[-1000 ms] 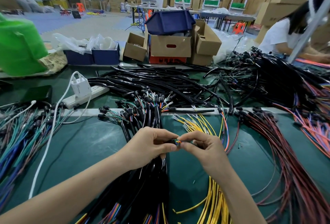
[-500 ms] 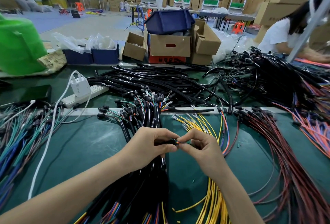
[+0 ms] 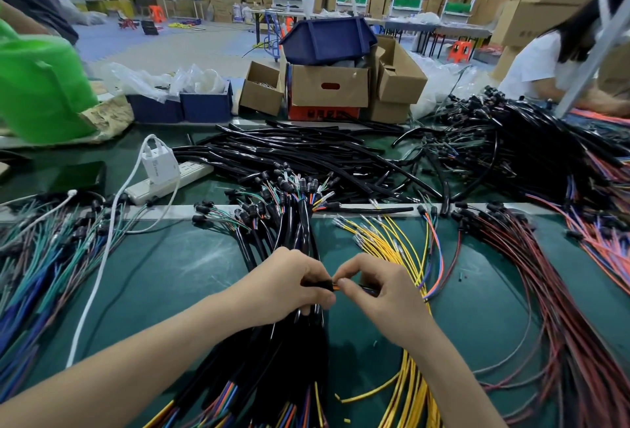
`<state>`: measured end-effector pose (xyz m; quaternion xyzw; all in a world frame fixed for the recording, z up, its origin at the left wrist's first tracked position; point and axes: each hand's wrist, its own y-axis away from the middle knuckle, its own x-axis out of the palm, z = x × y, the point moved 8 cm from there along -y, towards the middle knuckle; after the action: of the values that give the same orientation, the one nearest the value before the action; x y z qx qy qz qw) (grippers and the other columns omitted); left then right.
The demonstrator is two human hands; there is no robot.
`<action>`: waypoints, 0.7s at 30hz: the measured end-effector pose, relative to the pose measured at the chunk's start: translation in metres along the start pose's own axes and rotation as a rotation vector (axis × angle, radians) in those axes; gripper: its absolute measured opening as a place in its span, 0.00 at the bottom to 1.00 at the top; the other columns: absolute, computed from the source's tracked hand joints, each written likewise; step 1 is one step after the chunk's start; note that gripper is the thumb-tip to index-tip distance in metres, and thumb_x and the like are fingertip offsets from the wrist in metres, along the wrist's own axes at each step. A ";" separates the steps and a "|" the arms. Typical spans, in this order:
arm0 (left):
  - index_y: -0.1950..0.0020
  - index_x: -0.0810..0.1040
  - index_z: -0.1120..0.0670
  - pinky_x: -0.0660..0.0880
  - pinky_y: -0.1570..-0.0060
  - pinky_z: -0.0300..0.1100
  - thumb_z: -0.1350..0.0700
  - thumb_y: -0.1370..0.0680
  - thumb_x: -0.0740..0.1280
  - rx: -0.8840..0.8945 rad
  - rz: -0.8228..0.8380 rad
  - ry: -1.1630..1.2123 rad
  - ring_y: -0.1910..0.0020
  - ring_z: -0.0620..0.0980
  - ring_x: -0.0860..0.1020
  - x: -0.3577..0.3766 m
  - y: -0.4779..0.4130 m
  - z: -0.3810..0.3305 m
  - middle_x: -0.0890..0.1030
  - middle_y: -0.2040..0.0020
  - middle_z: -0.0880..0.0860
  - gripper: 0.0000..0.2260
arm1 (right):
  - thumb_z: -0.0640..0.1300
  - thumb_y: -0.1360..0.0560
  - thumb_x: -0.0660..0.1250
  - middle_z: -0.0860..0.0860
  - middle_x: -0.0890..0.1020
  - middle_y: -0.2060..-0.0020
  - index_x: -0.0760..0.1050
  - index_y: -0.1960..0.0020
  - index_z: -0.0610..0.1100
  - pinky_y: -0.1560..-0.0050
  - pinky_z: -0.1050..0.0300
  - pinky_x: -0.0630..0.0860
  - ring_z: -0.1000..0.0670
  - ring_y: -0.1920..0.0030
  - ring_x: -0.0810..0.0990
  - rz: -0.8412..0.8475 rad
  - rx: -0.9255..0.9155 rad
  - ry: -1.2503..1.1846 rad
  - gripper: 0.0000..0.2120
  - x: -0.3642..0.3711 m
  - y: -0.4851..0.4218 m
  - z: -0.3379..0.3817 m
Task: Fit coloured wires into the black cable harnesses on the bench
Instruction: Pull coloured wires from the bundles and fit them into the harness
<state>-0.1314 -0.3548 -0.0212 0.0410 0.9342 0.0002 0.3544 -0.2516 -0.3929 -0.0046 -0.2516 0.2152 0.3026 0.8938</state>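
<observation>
Head view: green bench fills the lower frame.
Left hand: lower centre; fingers curled round a black harness end.
Right hand: just right of it; thumb and forefinger pinch an orange wire whose tip touches the harness end.
Black harness bundle: beneath the left hand, running from mid-frame to the bottom edge.
Yellow wires: just right of the bundle, passing under the right wrist.
Red wires: fanned across the lower right.
Power strip: left of centre, white charger plugged in.
</observation>
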 end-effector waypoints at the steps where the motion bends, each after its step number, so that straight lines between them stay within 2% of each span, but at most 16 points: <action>1: 0.65 0.79 0.45 0.66 0.74 0.30 0.53 0.27 0.72 0.003 0.003 -0.002 0.77 0.39 0.73 0.000 0.000 -0.001 0.77 0.76 0.44 0.07 | 0.37 0.27 0.70 0.65 0.74 0.74 0.75 0.60 0.54 0.71 0.71 0.62 0.58 0.74 0.68 0.003 0.003 -0.003 0.12 0.001 0.000 0.000; 7: 0.55 0.77 0.52 0.69 0.77 0.35 0.58 0.25 0.69 -0.016 -0.032 0.196 0.76 0.45 0.75 0.002 -0.001 -0.003 0.84 0.65 0.51 0.01 | 0.37 0.28 0.71 0.63 0.77 0.71 0.77 0.61 0.53 0.70 0.71 0.63 0.58 0.73 0.68 -0.044 0.026 -0.025 0.11 -0.005 -0.001 -0.004; 11: 0.56 0.75 0.50 0.68 0.78 0.36 0.57 0.24 0.68 -0.032 -0.164 0.255 0.77 0.48 0.75 0.001 -0.001 0.001 0.84 0.65 0.52 0.03 | 0.37 0.28 0.71 0.61 0.80 0.67 0.79 0.59 0.52 0.66 0.71 0.68 0.58 0.69 0.74 -0.095 0.036 -0.044 0.09 -0.008 -0.002 -0.005; 15: 0.58 0.74 0.49 0.68 0.77 0.35 0.55 0.24 0.69 -0.015 -0.226 0.258 0.78 0.48 0.75 0.003 0.000 0.001 0.84 0.65 0.51 0.05 | 0.36 0.27 0.70 0.64 0.77 0.69 0.77 0.60 0.54 0.68 0.72 0.65 0.59 0.71 0.70 -0.090 0.038 -0.051 0.12 -0.009 -0.002 -0.004; 19: 0.57 0.77 0.52 0.68 0.74 0.34 0.53 0.23 0.68 -0.051 -0.153 0.228 0.77 0.46 0.73 0.005 -0.002 -0.001 0.85 0.64 0.49 0.04 | 0.35 0.27 0.69 0.64 0.76 0.71 0.76 0.61 0.52 0.69 0.72 0.64 0.59 0.73 0.68 -0.054 0.044 -0.088 0.12 -0.010 -0.002 -0.005; 21: 0.56 0.80 0.56 0.68 0.75 0.34 0.52 0.22 0.66 -0.129 -0.057 0.349 0.75 0.45 0.72 0.009 -0.003 0.000 0.85 0.62 0.52 0.09 | 0.34 0.28 0.69 0.62 0.75 0.73 0.77 0.61 0.50 0.69 0.71 0.63 0.59 0.73 0.67 -0.044 0.055 -0.125 0.12 -0.009 -0.002 -0.007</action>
<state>-0.1380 -0.3573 -0.0270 -0.0091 0.9804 0.0573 0.1885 -0.2588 -0.4020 -0.0042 -0.2121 0.1616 0.2922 0.9184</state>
